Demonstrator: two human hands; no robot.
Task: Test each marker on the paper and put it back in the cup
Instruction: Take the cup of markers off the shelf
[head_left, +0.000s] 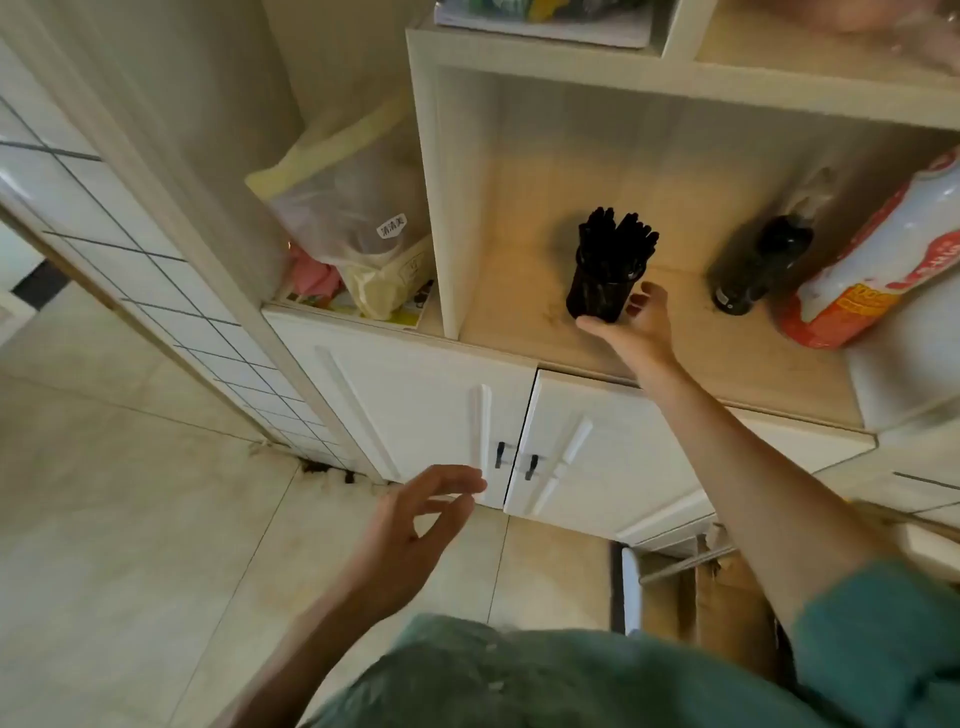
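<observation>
A black cup (597, 293) packed with several black markers (615, 234) stands upright on the wooden shelf (519, 322) of a white cabinet. My right hand (636, 325) reaches up to the cup's base, with the thumb just under its front and the fingers at its right side. The fingers are spread and do not close round the cup. My left hand (415, 519) hangs lower, in front of the cabinet doors, with loosely curled fingers and nothing in it. No paper is in view.
A dark bottle (753, 270) lies on the shelf to the right of the cup, beside a large white and orange package (872, 260). A plastic bag with clutter (353, 234) fills the nook to the left. Two white doors (514, 462) close the cabinet below, and a cardboard box (717, 608) stands on the floor.
</observation>
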